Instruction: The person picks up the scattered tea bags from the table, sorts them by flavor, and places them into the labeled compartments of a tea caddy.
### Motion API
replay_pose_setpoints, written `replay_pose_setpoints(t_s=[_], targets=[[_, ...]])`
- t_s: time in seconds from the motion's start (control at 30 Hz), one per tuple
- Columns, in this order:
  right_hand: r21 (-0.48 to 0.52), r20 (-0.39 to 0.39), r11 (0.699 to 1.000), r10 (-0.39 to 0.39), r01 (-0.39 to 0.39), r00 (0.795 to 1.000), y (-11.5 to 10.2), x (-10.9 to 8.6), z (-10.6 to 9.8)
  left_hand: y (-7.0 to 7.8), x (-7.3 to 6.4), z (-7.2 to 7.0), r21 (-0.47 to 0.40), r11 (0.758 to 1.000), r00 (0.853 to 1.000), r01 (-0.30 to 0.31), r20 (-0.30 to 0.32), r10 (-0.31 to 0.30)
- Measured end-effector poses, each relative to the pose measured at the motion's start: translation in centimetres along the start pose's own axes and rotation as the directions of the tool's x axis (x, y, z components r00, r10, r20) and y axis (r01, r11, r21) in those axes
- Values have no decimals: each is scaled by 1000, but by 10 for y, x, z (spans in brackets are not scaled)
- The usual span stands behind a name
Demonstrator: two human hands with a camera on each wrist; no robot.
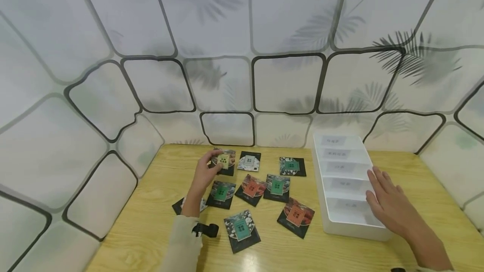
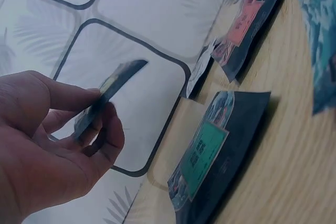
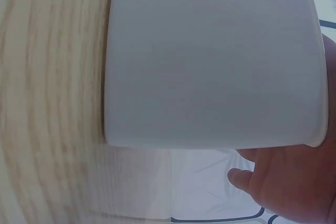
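My left hand (image 1: 204,173) pinches a small dark packet with a yellow label (image 1: 226,162) between thumb and fingers, at the back left of the table. The left wrist view shows that packet (image 2: 113,90) nearly edge-on, lifted off the wood. Below it lies a green-labelled packet (image 1: 222,194). At the right stands a white divided box (image 1: 353,229) with labelled compartments. Fingers extended, my right hand (image 1: 395,211) rests along the box's right rim. In the right wrist view the box's wall (image 3: 210,61) hides part of that hand (image 3: 294,182).
More packets lie flat around: white-labelled (image 1: 249,161), teal-labelled (image 1: 292,166) at the back, orange-labelled (image 1: 251,188) and green-labelled (image 1: 277,187) mid-table, another orange-labelled (image 1: 296,217) and teal-labelled (image 1: 242,231) nearer. My left forearm partly covers one packet (image 1: 177,207). Patterned cloth walls (image 1: 227,127) enclose the table.
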State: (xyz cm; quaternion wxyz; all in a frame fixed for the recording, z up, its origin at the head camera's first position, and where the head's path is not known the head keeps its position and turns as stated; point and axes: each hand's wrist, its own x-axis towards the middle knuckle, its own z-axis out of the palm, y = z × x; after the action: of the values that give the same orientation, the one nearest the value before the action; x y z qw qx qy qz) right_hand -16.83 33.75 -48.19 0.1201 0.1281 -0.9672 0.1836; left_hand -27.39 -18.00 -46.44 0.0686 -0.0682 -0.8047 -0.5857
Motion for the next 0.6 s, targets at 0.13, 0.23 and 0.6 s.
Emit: replay_pose_setpoints(t_s=[0.13, 0.23, 0.6], targets=[[-4, -5, 1000, -4, 4, 1000, 1, 0, 1, 1, -6, 3, -65, 998, 1000, 3, -4, -4], [-11, -5, 1000, -1, 1, 1000, 1, -1, 1, 3, -9, 6, -70, 998, 1000, -3, -12, 3], [-8, 9, 1000, 14, -13, 1000, -1, -2, 1, 21, -17, 22, -54, 994, 996, -93, -21, 92]])
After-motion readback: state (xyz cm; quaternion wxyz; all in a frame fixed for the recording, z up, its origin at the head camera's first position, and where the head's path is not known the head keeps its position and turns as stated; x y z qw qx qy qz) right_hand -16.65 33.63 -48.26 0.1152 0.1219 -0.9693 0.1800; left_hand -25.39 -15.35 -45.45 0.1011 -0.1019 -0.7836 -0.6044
